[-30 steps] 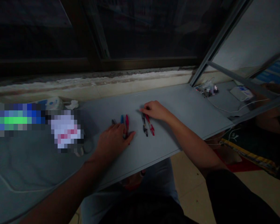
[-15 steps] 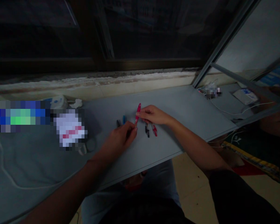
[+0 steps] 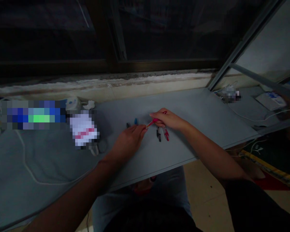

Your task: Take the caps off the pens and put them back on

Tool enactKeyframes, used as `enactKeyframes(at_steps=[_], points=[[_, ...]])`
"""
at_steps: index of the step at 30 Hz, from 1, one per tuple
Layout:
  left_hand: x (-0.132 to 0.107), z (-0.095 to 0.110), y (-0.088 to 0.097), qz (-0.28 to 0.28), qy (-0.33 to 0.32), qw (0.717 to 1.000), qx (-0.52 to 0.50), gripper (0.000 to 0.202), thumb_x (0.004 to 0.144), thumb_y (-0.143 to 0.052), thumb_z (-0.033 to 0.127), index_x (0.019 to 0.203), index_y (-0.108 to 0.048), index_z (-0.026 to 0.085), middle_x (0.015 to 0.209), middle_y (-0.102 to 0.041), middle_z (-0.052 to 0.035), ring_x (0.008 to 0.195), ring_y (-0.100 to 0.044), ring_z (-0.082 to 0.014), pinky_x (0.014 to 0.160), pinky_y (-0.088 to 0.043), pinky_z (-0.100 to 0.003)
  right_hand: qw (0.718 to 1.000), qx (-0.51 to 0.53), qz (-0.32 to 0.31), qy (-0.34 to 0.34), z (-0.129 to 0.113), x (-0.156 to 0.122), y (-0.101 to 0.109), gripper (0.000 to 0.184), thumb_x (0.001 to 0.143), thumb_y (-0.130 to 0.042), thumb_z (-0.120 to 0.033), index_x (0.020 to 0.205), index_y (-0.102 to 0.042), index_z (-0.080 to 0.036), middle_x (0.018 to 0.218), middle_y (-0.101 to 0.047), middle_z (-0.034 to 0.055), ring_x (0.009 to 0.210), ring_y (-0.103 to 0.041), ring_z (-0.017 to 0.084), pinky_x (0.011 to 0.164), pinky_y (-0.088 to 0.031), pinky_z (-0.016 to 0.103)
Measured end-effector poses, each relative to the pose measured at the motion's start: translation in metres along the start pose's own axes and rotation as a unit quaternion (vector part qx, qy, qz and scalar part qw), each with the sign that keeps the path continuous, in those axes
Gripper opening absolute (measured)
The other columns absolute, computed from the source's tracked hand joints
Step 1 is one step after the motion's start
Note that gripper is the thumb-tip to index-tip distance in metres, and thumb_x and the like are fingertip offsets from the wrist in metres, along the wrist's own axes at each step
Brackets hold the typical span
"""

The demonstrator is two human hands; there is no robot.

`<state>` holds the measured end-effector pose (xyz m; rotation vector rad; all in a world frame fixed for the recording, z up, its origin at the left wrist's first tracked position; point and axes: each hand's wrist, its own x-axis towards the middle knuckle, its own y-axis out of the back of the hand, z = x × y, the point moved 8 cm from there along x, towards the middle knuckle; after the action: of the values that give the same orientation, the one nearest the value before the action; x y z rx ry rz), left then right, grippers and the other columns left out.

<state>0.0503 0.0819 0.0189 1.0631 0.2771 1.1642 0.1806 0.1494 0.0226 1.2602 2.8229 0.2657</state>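
A pink pen lies crosswise between my hands above the grey board. My right hand closes over one end, and my left hand pinches the other end with its fingertips. Just beyond my right hand, a black pen and a red pen lie side by side on the board. Near my left fingertips are the ends of a dark pen and a blue pen, and the hand hides the rest of both.
Left of the board are a grey padded surface, a pixelated white-and-pink item and a pixelated blue item. A white box, a white cable and a blurred item lie at the right. A dark window runs behind.
The pink pen has gone from upright to nearly flat, and both hands now hold it. My hands and the view have shifted slightly to the right.
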Motion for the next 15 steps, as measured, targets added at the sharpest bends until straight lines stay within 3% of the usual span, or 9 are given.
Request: enactKeyframes(at_steps=[3, 7, 12, 15], points=[[-0.001, 0.003, -0.001, -0.017, 0.008, 1.000, -0.019, 0.036, 0.111, -0.033, 0.037, 0.106, -0.066, 0.021, 0.097, -0.076, -0.0058, 0.087, -0.074, -0.0213, 0.088, -0.057, -0.036, 1.000, -0.006, -0.014, -0.005, -0.001, -0.002, 0.000, 0.062, 0.095, -0.061, -0.056, 0.051, -0.032, -0.023, 0.045, -0.030, -0.0079, 0.043, -0.026, 0.007, 0.047, -0.022, 0.027], [-0.002, 0.007, 0.000, -0.043, 0.013, 0.997, -0.057, 0.040, 0.112, -0.031, 0.037, 0.100, -0.066, 0.023, 0.075, -0.068, 0.0026, 0.063, -0.065, -0.0143, 0.069, -0.054, -0.026, 0.996, -0.066, -0.043, 0.029, -0.010, -0.007, 0.000, 0.059, 0.096, -0.061, -0.056, 0.052, -0.045, -0.020, 0.048, -0.040, -0.0050, 0.049, -0.034, 0.008, 0.052, -0.027, 0.026], [0.001, -0.001, 0.006, -0.042, 0.025, 0.996, -0.075, 0.048, 0.112, -0.026, 0.041, 0.096, -0.068, 0.023, 0.059, -0.051, 0.0052, 0.050, -0.052, -0.0138, 0.054, -0.046, -0.026, 0.995, -0.048, -0.045, 0.071, -0.020, -0.009, 0.002, 0.040, 0.087, -0.076, -0.049, 0.075, -0.054, -0.018, 0.064, -0.048, -0.0054, 0.057, -0.038, 0.008, 0.055, -0.030, 0.025], [0.003, -0.006, 0.008, -0.036, 0.022, 0.997, -0.070, 0.048, 0.112, -0.027, 0.042, 0.101, -0.070, 0.023, 0.062, -0.057, 0.0036, 0.051, -0.054, -0.0150, 0.056, -0.048, -0.027, 0.995, -0.042, -0.035, 0.078, -0.021, -0.008, 0.007, 0.041, 0.081, -0.083, -0.048, 0.087, -0.057, -0.018, 0.073, -0.056, -0.0036, 0.064, -0.048, 0.009, 0.060, -0.037, 0.024]])
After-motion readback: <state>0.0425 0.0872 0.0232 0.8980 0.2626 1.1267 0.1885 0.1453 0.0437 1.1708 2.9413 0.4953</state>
